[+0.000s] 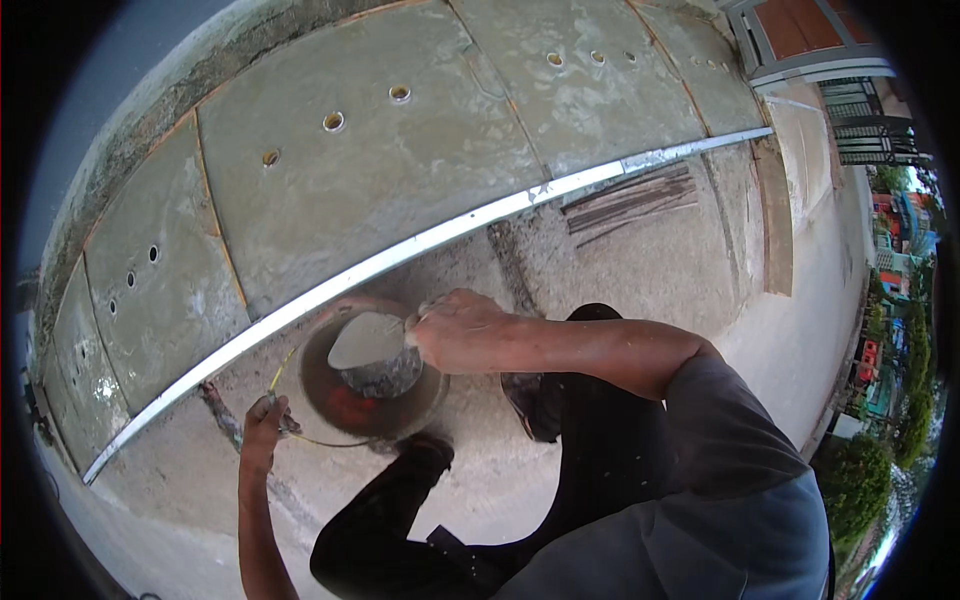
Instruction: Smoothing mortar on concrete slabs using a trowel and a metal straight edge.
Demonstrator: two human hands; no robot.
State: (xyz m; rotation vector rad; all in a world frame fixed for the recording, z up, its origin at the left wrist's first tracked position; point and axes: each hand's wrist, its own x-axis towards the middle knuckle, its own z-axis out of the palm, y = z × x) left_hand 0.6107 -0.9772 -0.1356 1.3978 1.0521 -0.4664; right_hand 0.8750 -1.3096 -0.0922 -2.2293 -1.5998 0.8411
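Observation:
My right hand (460, 328) grips the handle of a trowel (366, 340), whose flat blade carries wet grey mortar over a round pan (320, 395) of mortar on the ground. My left hand (268, 415) is closed on the pan's left rim, where a thin yellow wire handle (283, 368) arcs up. The pan has an orange inside wall smeared with mortar. My dark-trousered legs and black shoes (425, 452) stand right beside the pan.
A long metal straightedge (420, 240) runs diagonally along the foot of a grey plastered wall (370, 170) with several round holes. A bundle of steel rods (630, 200) lies on the concrete floor behind it. A wooden plank (775, 215) lies at the right.

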